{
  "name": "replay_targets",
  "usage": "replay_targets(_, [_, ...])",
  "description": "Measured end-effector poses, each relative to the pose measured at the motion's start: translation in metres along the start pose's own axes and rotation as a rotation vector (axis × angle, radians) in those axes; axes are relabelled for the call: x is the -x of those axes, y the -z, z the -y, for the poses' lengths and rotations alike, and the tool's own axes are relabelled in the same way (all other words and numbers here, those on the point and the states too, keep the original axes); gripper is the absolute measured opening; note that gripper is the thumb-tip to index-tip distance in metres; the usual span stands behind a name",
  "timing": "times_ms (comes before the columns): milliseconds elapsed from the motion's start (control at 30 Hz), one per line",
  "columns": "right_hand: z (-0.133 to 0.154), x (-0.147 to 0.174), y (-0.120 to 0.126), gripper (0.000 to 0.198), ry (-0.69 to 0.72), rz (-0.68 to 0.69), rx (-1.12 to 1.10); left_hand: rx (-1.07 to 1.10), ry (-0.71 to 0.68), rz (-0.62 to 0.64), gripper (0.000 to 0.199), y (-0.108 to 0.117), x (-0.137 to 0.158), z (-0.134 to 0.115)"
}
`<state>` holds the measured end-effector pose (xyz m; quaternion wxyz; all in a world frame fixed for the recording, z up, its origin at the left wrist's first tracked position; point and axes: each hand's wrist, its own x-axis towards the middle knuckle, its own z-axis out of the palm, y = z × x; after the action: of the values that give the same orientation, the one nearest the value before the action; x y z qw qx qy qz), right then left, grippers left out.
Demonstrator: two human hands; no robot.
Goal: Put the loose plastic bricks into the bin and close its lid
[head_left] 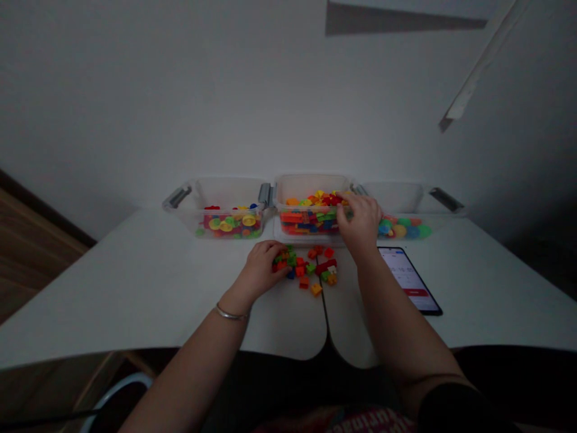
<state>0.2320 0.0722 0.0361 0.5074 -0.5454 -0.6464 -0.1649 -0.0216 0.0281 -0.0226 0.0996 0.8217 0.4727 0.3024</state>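
Note:
My left hand (264,264) rests on the table with its fingers curled around a cluster of green and red toy building bricks (287,258). More loose bricks (304,281) in red, orange, yellow and green lie just right of it. My right hand (360,221) is at the right front corner of the middle clear plastic box (311,180). Its fingers bend over the rim beside the colourful pieces (311,216) inside; what they grip, if anything, is hidden.
A left clear box (225,183) holds several colourful pieces. The right clear box (392,191) contains round coloured pieces. A phone (412,279) with a lit screen lies by my right forearm. A seam divides the white tabletop (135,288); a wall stands behind.

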Motion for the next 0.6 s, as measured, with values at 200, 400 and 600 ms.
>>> replay_targets(200, [0.0,0.004,-0.003,0.029,0.048,0.049,0.042,-0.009,0.009,0.009,0.046,-0.002,0.001,0.001])
replay_targets(400, [0.003,0.009,-0.004,0.032,0.09,0.078,0.045,-0.028,0.014,0.027,0.047,-0.003,0.0,0.001])
replay_targets(600, [0.021,0.014,0.009,0.032,0.17,0.018,0.014,-0.019,0.005,0.004,0.047,-0.003,0.0,0.002])
